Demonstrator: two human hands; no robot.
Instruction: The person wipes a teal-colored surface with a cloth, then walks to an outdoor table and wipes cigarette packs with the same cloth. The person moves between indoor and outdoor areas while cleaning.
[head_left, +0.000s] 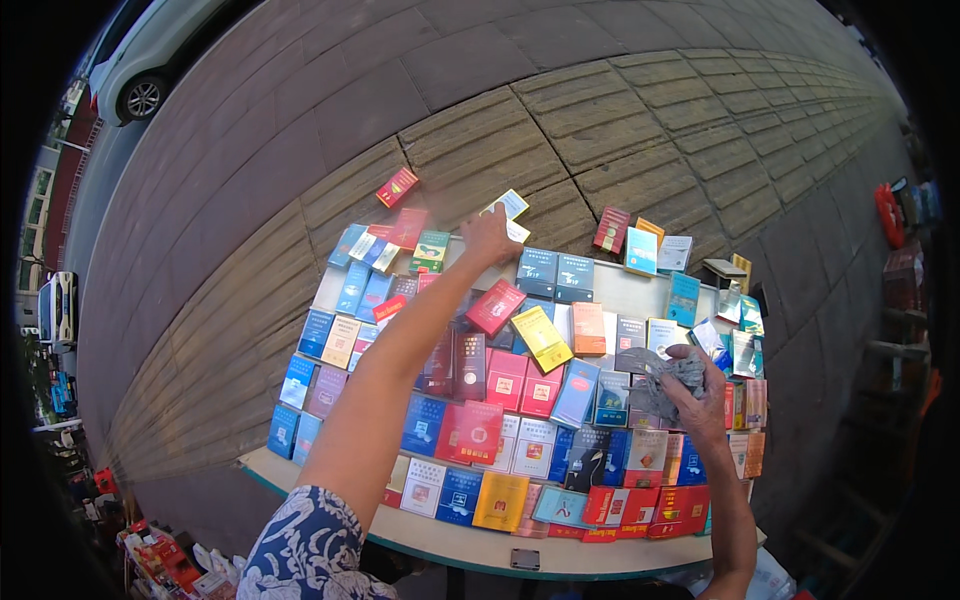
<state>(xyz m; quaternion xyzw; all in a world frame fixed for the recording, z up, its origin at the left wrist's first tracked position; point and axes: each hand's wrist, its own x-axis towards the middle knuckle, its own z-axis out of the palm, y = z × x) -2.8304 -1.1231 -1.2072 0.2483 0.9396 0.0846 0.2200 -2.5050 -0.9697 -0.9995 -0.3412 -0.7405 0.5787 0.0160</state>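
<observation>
Before me is a pale table (637, 551) with rows of cigarette packs, some lying loose on top of others. My left hand (491, 238) reaches to the table's far edge, its thumb and index finger around a white and yellow cigarette pack (516, 231). Just beyond the fingertips is another pale pack (511, 202). A crumpled grey rag (667, 382) is held in my right hand (701, 394), over the packs on the right side. Near the middle, a yellow pack (541, 339) lies askew beside a red pack (495, 307). My left forearm hides part of the rows.
At the far edge, a red pack (397, 187) and a dark red pack (612, 229) appear against the ribbed paving (555, 135). A small dark flat object (525, 559) sits on the near rim. Cars (142, 86) stand at the upper left. Red goods (161, 559) are at lower left.
</observation>
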